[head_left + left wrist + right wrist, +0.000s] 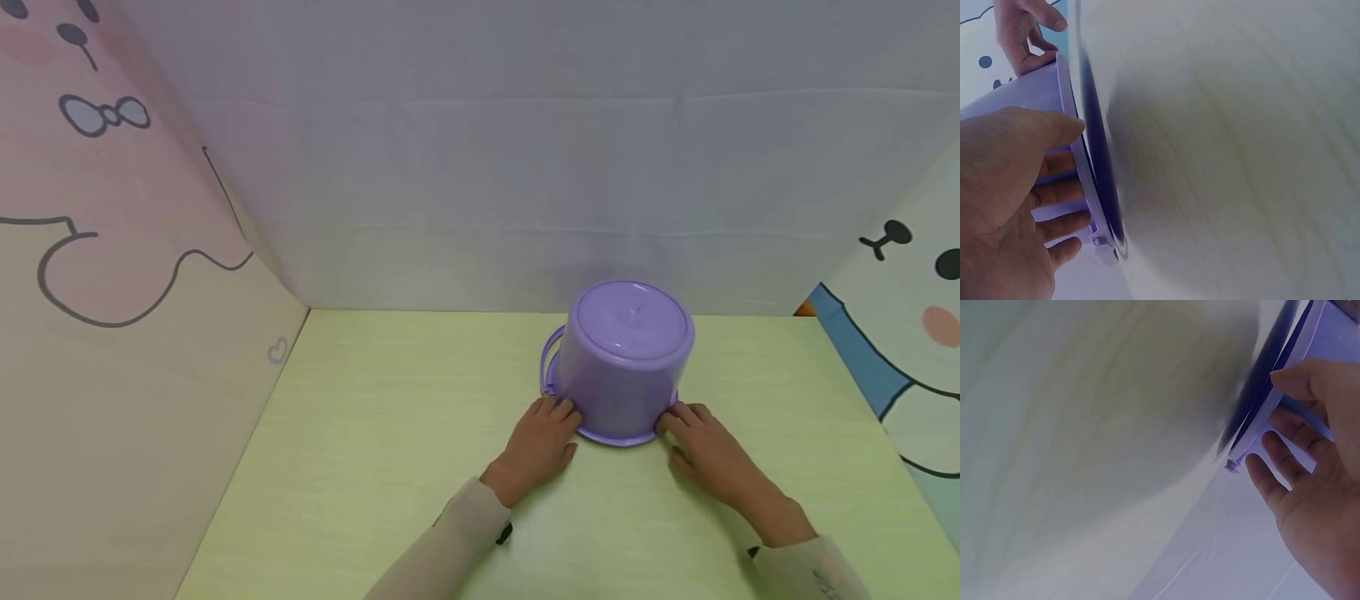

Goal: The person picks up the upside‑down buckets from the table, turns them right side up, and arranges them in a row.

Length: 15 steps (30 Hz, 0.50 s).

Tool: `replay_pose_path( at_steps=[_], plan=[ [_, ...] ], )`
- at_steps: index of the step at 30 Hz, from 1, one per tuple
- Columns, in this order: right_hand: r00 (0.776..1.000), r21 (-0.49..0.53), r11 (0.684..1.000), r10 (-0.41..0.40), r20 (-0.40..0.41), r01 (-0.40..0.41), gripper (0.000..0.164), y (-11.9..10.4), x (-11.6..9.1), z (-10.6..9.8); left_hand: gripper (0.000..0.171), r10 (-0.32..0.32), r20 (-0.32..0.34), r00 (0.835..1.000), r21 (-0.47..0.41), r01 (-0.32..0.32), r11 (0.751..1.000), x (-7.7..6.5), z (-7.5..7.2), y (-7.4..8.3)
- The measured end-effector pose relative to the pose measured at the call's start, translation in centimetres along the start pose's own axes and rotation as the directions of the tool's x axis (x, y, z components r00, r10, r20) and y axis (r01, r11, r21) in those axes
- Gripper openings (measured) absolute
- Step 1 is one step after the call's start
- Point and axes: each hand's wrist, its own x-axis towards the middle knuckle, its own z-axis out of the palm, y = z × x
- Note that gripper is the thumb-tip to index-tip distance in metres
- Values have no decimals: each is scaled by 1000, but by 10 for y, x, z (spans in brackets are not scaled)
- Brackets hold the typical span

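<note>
A purple plastic bucket stands upside down, base up and rim toward the table, right of the middle. Its purple handle loops out on the left side. My left hand grips the near left of the rim, thumb at the rim's edge and fingers along the outer wall, as the left wrist view shows. On the right, my right hand holds the rim the same way, with its thumb over the edge. A dark shadow strip lies beside the rim in both wrist views. The bucket's inside is hidden.
The pale yellow-green table ends at a whitish sheet wall close behind the bucket. A pink and cream cartoon panel stands along the left, and another cartoon panel along the right.
</note>
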Motion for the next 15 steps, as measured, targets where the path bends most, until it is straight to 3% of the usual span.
replay_pose_path(
  at_steps=[8, 15],
  plan=[
    [1000, -19, 1000, 5, -1, -5, 52, -4, 3, -6, 26, -13, 1, 1000, -27, 13, 1000, -1, 0, -2],
    [1000, -5, 1000, 17, 8, -17, 49, -9, 5, -13, 16, -9, -87, 996, -61, 3, 998, -2, -1, -3]
  ],
)
